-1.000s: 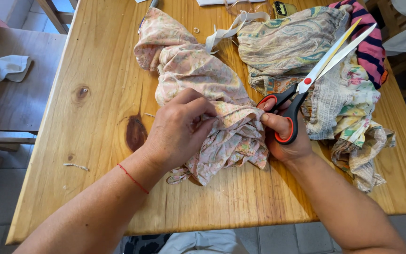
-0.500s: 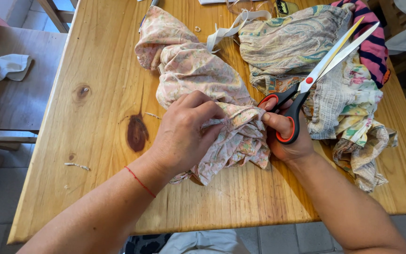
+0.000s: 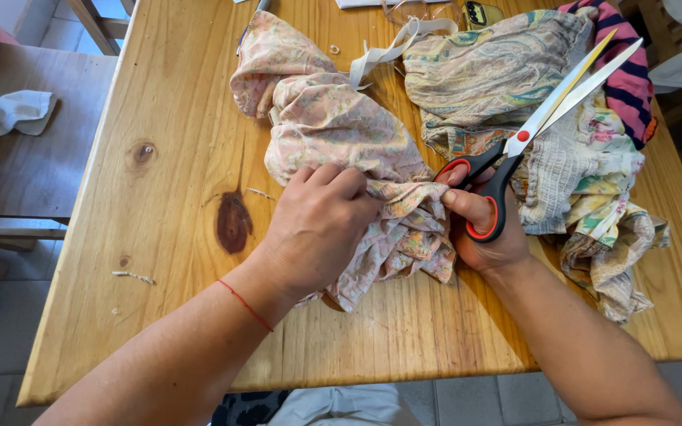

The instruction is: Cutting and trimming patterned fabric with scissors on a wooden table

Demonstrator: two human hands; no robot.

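Two hands: left (image 3: 317, 229) on one floral cloth (image 3: 341, 134), right (image 3: 487, 233) w/ one scissors (image 3: 542, 118)

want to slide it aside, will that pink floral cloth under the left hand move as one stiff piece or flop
Probably flops: the pink floral cloth lies bunched in soft folds under the left hand. It looks thin, so likely light, and may drag and bunch on the wooden table.

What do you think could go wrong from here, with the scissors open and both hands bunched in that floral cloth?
The scissors in the right hand stand open, blades over the patterned cloth pile, so they might snag it. The left hand grips the floral cloth close beside the handles; a cut there could nick fingers or catch hidden folds.
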